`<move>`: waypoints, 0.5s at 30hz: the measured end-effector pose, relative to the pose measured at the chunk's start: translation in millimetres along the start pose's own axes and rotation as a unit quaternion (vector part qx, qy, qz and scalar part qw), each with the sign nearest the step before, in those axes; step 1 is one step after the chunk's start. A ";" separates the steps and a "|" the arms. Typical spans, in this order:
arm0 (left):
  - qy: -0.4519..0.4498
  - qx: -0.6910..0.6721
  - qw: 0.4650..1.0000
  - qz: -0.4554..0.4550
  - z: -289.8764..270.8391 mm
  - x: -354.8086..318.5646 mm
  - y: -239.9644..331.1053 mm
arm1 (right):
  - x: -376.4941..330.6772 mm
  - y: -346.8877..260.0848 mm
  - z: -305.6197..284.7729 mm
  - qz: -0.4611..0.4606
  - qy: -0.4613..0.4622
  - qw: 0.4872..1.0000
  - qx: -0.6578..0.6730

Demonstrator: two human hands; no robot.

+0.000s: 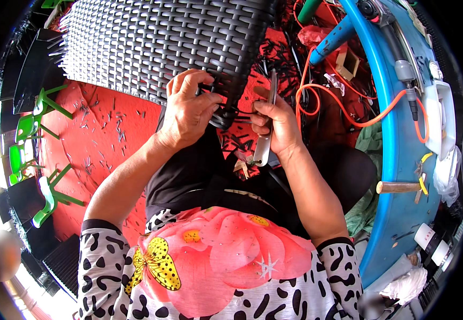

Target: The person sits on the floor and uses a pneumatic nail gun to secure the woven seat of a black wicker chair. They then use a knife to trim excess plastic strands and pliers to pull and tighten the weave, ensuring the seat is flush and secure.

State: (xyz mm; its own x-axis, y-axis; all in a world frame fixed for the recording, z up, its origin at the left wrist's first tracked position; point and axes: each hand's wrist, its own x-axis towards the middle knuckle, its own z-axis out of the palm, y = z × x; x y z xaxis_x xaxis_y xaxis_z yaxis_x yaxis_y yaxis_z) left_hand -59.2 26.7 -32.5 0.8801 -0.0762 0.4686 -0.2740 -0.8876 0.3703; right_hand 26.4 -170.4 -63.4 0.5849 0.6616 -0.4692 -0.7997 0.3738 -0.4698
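A dark grey woven wicker panel [162, 45] slants across the top, its lower right corner just above my lap. At that corner my left hand [188, 109] is closed, thumb and index finger pinching a black plastic weaving strand. The same thin strand [242, 112] seems to run across to my right hand [279, 120]. My right fingers wrap round a flat, knife-like metal tool [263, 150], held upright, with a rounded lower end that has a hole in it. Fingers partly cover the tool's middle, so its exact kind is unclear.
Black strand offcuts litter the red floor [108, 128]. Green-legged stools [47, 200] stand at left. On the right, a blue table [373, 250] carries a wooden-handled hammer [399, 187], an air tool [402, 66] and a white tray [445, 120]. An orange hose [359, 124] hangs beside it.
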 end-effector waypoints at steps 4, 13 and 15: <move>0.040 0.024 0.999 0.021 -2.6 1.2 15.0 | -11.3 -4.6 9.7 -0.098 0.012 0.992 -0.078; 0.008 -0.116 0.993 -0.004 19.8 23.0 45.4 | -21.7 12.7 23.3 -0.354 -0.020 0.894 -0.274; 0.002 -0.149 0.989 -0.004 21.9 22.0 43.1 | -24.2 12.1 19.0 -0.327 0.009 0.891 -0.315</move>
State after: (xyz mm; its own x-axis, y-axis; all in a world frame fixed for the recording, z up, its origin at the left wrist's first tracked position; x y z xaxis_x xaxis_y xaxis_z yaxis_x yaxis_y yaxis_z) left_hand -43.1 -23.2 -23.8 0.8811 -0.0671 0.4682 -0.3696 -0.7155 0.5929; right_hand 0.1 -169.5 -43.5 0.9045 0.4236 0.0501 -0.0555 0.2333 -0.9708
